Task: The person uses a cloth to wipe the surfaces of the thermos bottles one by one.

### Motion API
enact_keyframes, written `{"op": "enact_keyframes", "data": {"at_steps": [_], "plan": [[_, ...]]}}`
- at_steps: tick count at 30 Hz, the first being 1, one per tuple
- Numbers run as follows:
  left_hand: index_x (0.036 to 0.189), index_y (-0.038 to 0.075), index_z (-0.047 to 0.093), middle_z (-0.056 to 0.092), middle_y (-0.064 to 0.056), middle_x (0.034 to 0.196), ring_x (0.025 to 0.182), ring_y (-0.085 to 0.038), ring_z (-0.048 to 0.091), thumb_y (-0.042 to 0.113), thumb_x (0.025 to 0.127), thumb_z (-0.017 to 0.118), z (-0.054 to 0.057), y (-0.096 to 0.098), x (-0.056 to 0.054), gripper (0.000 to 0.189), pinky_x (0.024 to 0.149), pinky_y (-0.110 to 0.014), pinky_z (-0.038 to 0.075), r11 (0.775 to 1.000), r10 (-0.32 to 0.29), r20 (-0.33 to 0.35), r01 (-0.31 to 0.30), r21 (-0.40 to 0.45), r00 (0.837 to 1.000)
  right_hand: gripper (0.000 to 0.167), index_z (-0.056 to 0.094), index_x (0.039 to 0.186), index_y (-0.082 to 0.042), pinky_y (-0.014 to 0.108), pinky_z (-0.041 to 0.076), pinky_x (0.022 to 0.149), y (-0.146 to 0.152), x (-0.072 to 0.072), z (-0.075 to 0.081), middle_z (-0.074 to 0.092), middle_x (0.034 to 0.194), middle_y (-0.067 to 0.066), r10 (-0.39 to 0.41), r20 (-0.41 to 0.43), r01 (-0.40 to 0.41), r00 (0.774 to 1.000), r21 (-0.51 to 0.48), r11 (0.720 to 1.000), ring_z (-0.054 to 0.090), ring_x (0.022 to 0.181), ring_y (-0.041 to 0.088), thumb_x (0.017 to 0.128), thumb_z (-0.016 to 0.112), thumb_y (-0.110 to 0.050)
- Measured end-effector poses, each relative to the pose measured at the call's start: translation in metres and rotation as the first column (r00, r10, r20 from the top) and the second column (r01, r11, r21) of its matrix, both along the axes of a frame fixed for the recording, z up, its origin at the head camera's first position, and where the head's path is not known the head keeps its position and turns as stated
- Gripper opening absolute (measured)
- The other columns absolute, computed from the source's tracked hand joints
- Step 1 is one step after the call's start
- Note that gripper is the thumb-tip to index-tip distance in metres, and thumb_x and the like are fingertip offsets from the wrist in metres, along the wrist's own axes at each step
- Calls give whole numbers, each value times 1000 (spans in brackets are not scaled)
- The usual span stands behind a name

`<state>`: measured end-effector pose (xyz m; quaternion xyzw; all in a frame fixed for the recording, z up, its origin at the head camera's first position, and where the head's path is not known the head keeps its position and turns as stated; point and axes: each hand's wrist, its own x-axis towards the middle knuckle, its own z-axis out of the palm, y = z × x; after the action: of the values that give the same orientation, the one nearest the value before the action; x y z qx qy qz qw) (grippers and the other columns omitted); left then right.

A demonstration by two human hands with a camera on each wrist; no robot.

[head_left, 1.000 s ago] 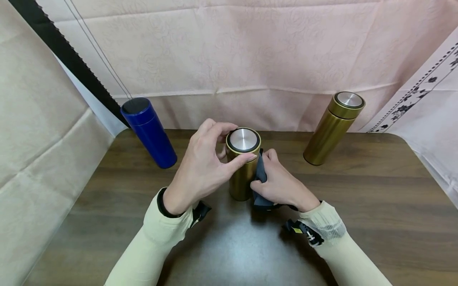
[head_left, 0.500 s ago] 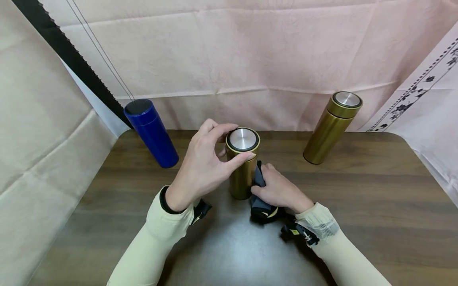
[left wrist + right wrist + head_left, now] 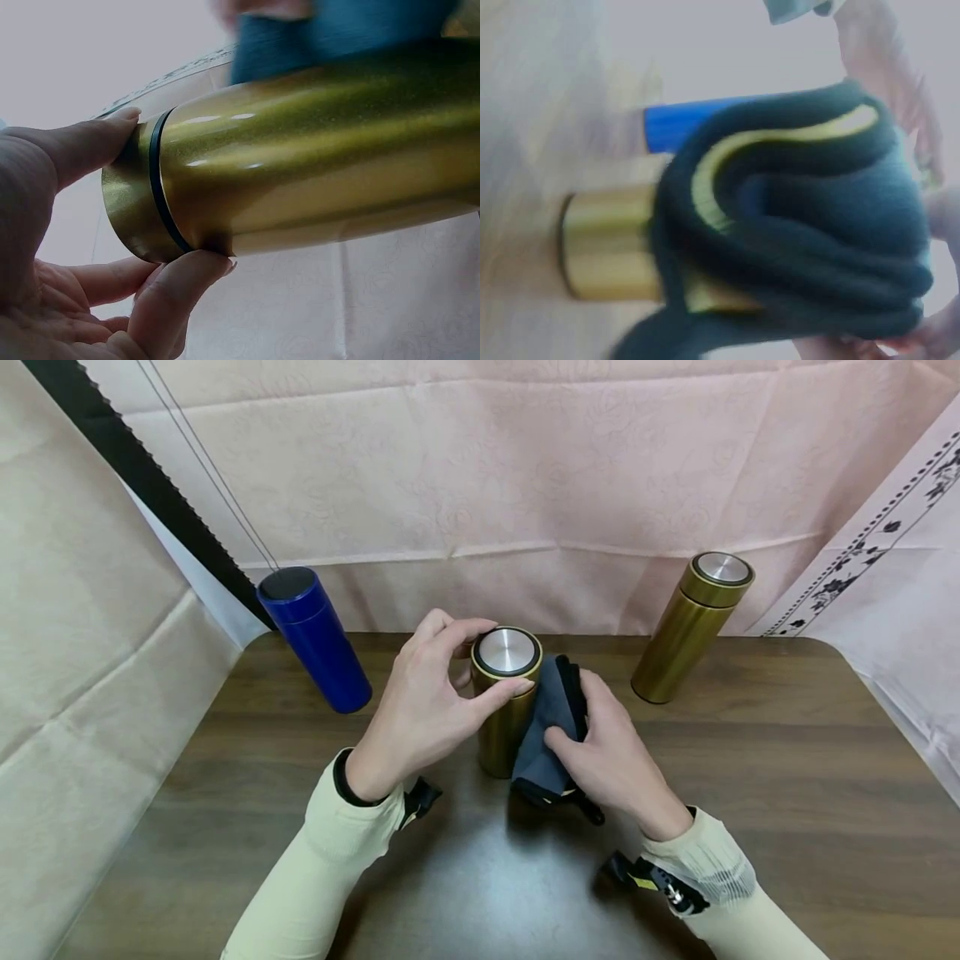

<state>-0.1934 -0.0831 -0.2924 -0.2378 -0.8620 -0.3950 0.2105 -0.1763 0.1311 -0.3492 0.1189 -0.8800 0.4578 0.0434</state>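
we see the left hand point(image 3: 431, 697) pinching the top of the middle gold bottle point(image 3: 504, 735), which stands upright on the wooden table point(image 3: 225, 827), while the right hand point(image 3: 618, 752) grips a folded blue-grey cloth point(image 3: 546, 735) just beside its right side; we also see a blue bottle point(image 3: 318, 643) to the left and another gold bottle point(image 3: 686, 639) to the right

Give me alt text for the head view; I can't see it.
A left hand grips the top of an upright gold flask while the right hand holds a blue-gray cloth beside it. Farther back on the wooden table stand a blue flask at left and a second gold flask at right.
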Motion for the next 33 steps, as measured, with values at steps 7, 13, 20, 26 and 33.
{"op": "enact_keyframes", "data": {"at_steps": [7, 13, 20, 26, 33], "plan": [[121, 11, 70, 52, -2, 89, 73, -13, 49, 38, 78, 89, -1, 1, 0, 54, 66, -25, 42, 1000, 13, -11, -13, 5, 1000, 44, 51, 125, -5, 34, 51, 76, -16, 15, 6, 57, 106, 7, -104, -180, 102, 978, -20, 995, 57, 88, 19, 86, 69, -13], [119, 12, 71, 54, 0, 91, 73, -12, 49, 39, 78, 89, -1, 1, 0, 53, 66, -24, 44, 1000, 6, -22, -6, 8, 1000, 47, 41, 113, 2, 28, 50, 60, -33, 24, -11, 49, 89, 8, -111, -357, 125, 927, 17, 992, 51, 70, 16, 79, 72, -8], [119, 11, 72, 56, 0, 91, 74, -11, 51, 39, 78, 89, -1, 0, -1, 53, 65, -22, 46, 1000, 1, -40, -1, 12, 999, 52, 39, 116, 6, 26, 56, 58, -50, 41, -30, 43, 98, 13, -82, -442, 191, 893, 206, 960, 57, 69, 19, 79, 73, -7], [119, 11, 72, 56, 0, 91, 74, -12, 52, 39, 78, 89, -1, 1, -1, 52, 65, -23, 46, 1000, 11, -39, -10, 6, 999, 49, 48, 114, 8, 28, 59, 60, -58, 51, -36, 43, 101, 17, -8, -440, 235, 898, 463, 855, 56, 75, 21, 77, 76, -11], [119, 12, 72, 57, 1, 93, 76, -11, 52, 39, 79, 89, 0, 1, -1, 51, 66, -22, 47, 1000, 13, -25, -13, -1, 1000, 36, 53, 107, 0, 28, 53, 47, -64, 59, -40, 49, 95, 15, 58, -405, 233, 913, 632, 739, 55, 71, 23, 83, 74, -17]]}}
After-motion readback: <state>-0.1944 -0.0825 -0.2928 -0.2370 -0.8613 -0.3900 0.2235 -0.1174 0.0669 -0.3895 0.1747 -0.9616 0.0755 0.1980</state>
